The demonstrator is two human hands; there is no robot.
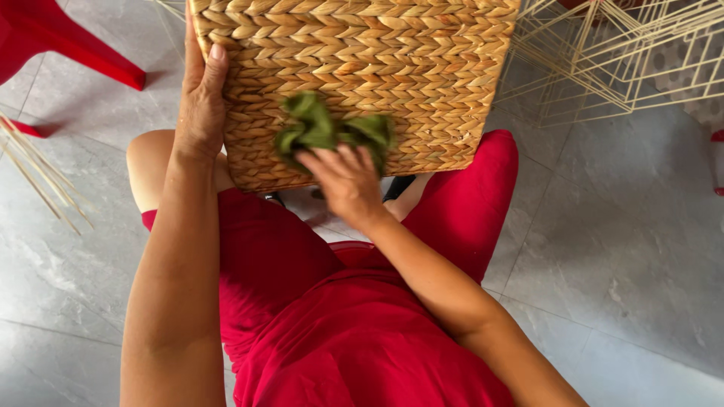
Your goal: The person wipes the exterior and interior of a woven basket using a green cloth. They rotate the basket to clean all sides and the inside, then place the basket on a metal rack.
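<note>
The left hand (pixel 200 98) grips the woven basket (pixel 362 68) resting on the lap; the right hand (pixel 343 177) presses a green cloth (pixel 324 128) against it, wire frames (pixel 618 60) and a red chair (pixel 53 38) nearby

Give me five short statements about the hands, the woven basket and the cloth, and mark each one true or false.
1. The left hand grips the left edge of the woven basket. True.
2. The right hand presses a blue sponge against the basket. False: it holds a green cloth against the basket's side.
3. The basket rests against the person's knees, above a red garment. True.
4. The basket is made of bare metal wire. False: it is plaited from straw-coloured fibre; the pale wire frames stand on the floor to its right.
5. The floor is green carpet. False: it is grey tile.
</note>
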